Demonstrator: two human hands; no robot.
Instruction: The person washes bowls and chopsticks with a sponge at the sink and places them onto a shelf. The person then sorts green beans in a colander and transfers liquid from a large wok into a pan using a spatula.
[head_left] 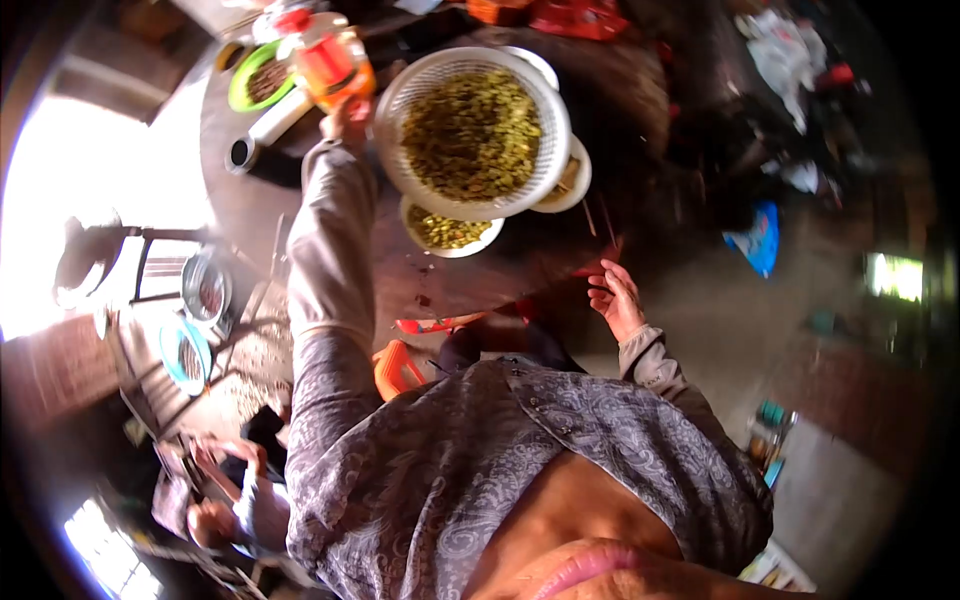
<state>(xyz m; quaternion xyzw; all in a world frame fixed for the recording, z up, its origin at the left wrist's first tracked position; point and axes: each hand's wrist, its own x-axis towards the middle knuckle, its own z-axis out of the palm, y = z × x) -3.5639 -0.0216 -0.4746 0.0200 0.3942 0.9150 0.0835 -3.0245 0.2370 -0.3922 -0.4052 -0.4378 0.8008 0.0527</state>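
My left hand [345, 122] is stretched out over the table, right at the base of a bottle [330, 68] with orange contents and a red label. Its fingers are blurred and partly hidden, so I cannot tell whether they grip the bottle. Just right of that hand stands a large white plastic colander [555, 120] full of chopped yellow-green pieces [470, 135]. A small white bowl [484, 243] with similar pieces sits partly under the colander's near rim. My right hand [618, 298] hangs by the table's near edge, holding nothing, its fingers loosely bent and apart.
A green bowl [240, 85] of brown bits and a white cylinder [280, 117] lie left of the bottle. Another bowl [578, 195] peeks out beside the colander. An orange stool [398, 368] is below the table [400, 285]. A person [240, 510] sits at lower left, near basins [186, 352].
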